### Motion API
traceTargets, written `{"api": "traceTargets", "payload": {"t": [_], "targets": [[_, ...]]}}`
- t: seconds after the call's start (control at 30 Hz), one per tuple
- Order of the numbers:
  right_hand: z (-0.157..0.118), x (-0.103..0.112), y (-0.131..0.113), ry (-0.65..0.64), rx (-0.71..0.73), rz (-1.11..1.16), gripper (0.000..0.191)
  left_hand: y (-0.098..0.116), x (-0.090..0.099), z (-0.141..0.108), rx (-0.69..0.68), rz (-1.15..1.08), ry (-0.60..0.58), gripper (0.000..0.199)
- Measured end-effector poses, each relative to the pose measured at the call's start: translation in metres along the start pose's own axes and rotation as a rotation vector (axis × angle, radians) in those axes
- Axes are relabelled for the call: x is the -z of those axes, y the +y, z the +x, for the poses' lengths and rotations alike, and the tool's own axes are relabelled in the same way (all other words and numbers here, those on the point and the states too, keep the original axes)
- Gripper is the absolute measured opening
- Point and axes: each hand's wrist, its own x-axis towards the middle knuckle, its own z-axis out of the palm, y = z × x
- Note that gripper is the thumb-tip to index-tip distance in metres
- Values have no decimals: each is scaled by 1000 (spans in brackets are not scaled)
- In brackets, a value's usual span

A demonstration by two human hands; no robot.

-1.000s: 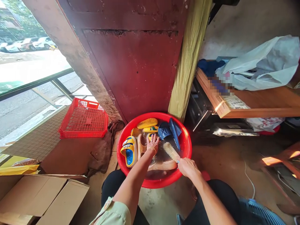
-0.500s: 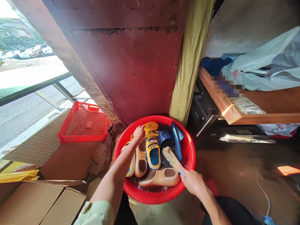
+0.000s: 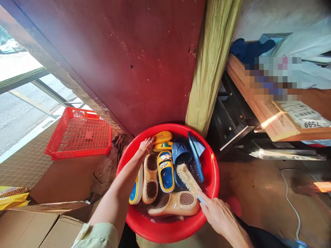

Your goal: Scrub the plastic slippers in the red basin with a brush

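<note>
A red basin (image 3: 213, 179) holds water and several sandals. My left hand (image 3: 148, 144) is at the basin's back left, its fingers closed on the end of a yellow sandal (image 3: 163, 136) lying sole up. My right hand (image 3: 213, 209), at the front right rim, grips a brush (image 3: 187, 177) by its light blue handle, bristles over the dark blue slipper (image 3: 182, 151). Beside that slipper a second blue one (image 3: 198, 156) leans on its side. A yellow sandal with a blue insole (image 3: 166, 172) lies in the middle. Tan shoes with brown sole patches (image 3: 176, 204) lie in front and at left.
A red plastic crate (image 3: 80, 137) stands at the left, above open cardboard boxes (image 3: 28, 225). Behind the basin are a dark red panel (image 3: 144, 69) and a yellowish cloth (image 3: 209, 69). A wooden frame (image 3: 274, 120) with bags juts in at the right.
The view has shifted, so the basin appears larger and lower. My left hand has moved slightly left and down to the yellow sandal's end. My right hand still holds the brush.
</note>
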Motion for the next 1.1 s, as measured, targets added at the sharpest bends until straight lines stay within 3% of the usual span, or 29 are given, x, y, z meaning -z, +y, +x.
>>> {"api": "traceTargets", "payload": {"t": [0.23, 0.4, 0.53, 0.67, 0.8, 0.9, 0.97, 1.03, 1.1], "targets": [[7, 0, 1, -52, -26, 42, 59, 7, 52, -24, 55, -19, 136, 54], [3, 6, -7, 22, -59, 80, 60, 22, 85, -74, 101, -102, 243, 51], [-1, 11, -13, 43, -72, 83, 60, 29, 91, -125, 167, -291, 269, 37], [-6, 12, -13, 57, -81, 106, 57, 43, 62, -177, 110, -825, 132, 37], [-7, 11, -23, 227, -38, 277, 55, 69, 4, -215, 88, -1293, 27, 46], [1, 16, -47, 368, 32, 368, 54, 86, -40, -229, 82, -1379, 105, 53], [11, 21, -67, 417, 65, 389, 52, 93, -60, -231, 46, -1353, 135, 69], [21, 22, -87, 450, 69, 398, 53, 96, -71, -229, 1, -1261, 154, 81], [25, 15, -105, 451, 87, 391, 54, 98, -75, -225, -31, -1153, 172, 76]]}}
